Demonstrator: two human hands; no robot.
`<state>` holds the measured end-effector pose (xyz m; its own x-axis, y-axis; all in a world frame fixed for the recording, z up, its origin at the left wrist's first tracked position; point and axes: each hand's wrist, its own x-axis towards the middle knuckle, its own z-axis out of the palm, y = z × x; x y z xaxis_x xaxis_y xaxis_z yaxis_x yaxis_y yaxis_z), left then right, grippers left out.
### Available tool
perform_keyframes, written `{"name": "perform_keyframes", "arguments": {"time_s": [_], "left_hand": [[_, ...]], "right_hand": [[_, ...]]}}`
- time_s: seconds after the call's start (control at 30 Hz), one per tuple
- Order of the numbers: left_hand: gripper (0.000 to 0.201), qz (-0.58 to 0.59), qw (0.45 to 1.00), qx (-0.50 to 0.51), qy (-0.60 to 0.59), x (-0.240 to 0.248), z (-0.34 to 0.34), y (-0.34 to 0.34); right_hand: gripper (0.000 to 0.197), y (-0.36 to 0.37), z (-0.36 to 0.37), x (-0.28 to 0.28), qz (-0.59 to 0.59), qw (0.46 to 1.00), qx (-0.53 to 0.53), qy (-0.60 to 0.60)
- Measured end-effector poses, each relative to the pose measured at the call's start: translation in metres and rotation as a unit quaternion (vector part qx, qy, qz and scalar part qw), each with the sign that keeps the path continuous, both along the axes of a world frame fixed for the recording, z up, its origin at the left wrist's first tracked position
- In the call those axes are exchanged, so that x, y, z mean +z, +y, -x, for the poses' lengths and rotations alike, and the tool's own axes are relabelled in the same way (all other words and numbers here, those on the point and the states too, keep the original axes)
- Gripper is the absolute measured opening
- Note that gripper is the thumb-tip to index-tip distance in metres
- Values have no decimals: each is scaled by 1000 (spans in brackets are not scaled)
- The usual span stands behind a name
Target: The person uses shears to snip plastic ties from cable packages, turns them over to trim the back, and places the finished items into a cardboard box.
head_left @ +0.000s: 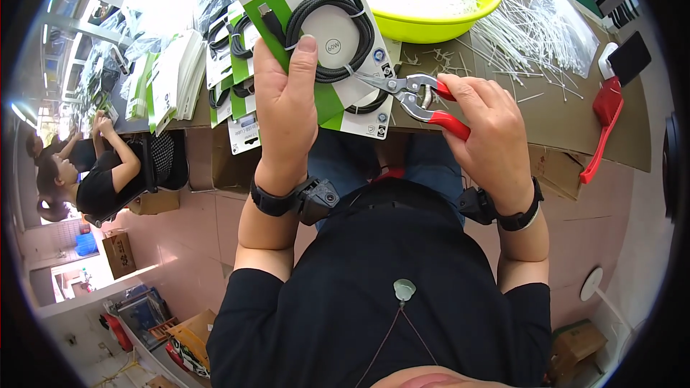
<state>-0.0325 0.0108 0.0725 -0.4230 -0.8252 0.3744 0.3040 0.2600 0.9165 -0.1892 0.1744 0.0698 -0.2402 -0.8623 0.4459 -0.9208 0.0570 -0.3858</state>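
My left hand (pixel 289 100) grips a green and white cardboard card (pixel 316 37) by its lower left edge, thumb on the front. On the card a black braided USB cable (pixel 368 32) is coiled and tied with white cable ties. My right hand (pixel 496 136) is closed round the red handles of spring-loaded snips (pixel 413 93). Their narrow tips reach a white tie at the bottom of the coil; whether the blades touch it I cannot tell. Several more carded cables (pixel 233 47) lie behind and under the held one.
A yellow-green basin (pixel 424 27) of white ties stands at the back. Loose cable ties (pixel 514 29) and cut bits lie on the table (pixel 600 126). A red-strapped device (pixel 608 104) is at the right edge. Stacked cards (pixel 176 79) are left. Another person (pixel 100 172) sits far left.
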Motion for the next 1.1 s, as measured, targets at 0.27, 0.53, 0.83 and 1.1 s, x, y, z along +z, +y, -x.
{"name": "perform_keyframes", "arguments": {"time_s": [0.27,0.53,0.83,1.1], "left_hand": [[24,98,994,39,-31,1,-1,1],[25,118,991,51,-45,0,-3,4],[26,77,997,3,-18,-1,2,0],[28,46,999,-27,7,-1,5,-1]], "right_hand": [[49,0,-1,7,3,1000,-1,18],[48,1,0,15,-11,999,-3,51],[46,-3,10,16,-90,996,10,12],[46,-4,5,14,-2,998,-1,69]]}}
